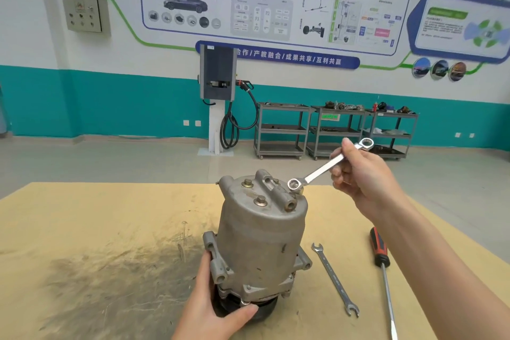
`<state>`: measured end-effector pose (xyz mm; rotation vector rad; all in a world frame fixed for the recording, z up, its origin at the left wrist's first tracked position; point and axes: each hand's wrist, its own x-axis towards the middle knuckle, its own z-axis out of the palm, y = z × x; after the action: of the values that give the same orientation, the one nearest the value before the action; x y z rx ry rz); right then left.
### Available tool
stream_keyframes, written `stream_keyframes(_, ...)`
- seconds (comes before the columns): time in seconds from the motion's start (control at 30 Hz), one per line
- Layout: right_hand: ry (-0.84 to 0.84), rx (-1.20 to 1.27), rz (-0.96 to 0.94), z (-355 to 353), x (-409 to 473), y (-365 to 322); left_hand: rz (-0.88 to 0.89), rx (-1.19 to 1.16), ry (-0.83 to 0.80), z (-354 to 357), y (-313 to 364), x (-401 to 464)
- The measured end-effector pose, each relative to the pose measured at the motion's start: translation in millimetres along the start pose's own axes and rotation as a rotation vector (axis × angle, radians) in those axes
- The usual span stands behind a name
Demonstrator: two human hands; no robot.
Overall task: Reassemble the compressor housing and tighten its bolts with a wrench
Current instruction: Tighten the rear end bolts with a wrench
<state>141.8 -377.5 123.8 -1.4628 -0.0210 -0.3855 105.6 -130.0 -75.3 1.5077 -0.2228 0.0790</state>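
A: Grey cast-metal compressor housing [262, 232] stands upright mid-table, no readable label. Grip?
B: Left hand [212, 309] curls round its base. Right hand [358, 171] pinches the silver ring wrench [328, 165], its lower ring over a top bolt [299, 190].
A: Room?
B: Tan tabletop [110, 229] lies open leftward.

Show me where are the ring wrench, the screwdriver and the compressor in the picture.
ring wrench [328, 167]: head view, middle of its shaft.
screwdriver [379, 250]: head view, red and black handle.
compressor [262, 229]: head view, side of its grey housing.
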Motion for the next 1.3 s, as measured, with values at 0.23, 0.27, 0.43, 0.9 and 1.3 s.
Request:
stream_keyframes(0.23, -0.078, 0.383, 0.028, -13, -2, 12, -0.004, -0.18, -0.059, -4, -5, -1)
stream_keyframes(0.27, -0.093, 0.426, 0.029, -14, -3, 15, -0.003, -0.209, -0.067, -4, -5, -2)
stream_keyframes(0.43, -0.17, 0.543, 0.032, -10, -9, 29, 0.013, -0.281, -0.063, 0, -6, -4)
stream_keyframes(0.9, -0.008, 0.455, -0.025, 0, -10, 33, 0.052, -0.155, -0.071, -1, 5, -10)
stream_keyframes(1.3, 0.32, 0.449, -0.273, 23, -17, 57, 0.066, -0.046, -0.09, 0, 7, -12)
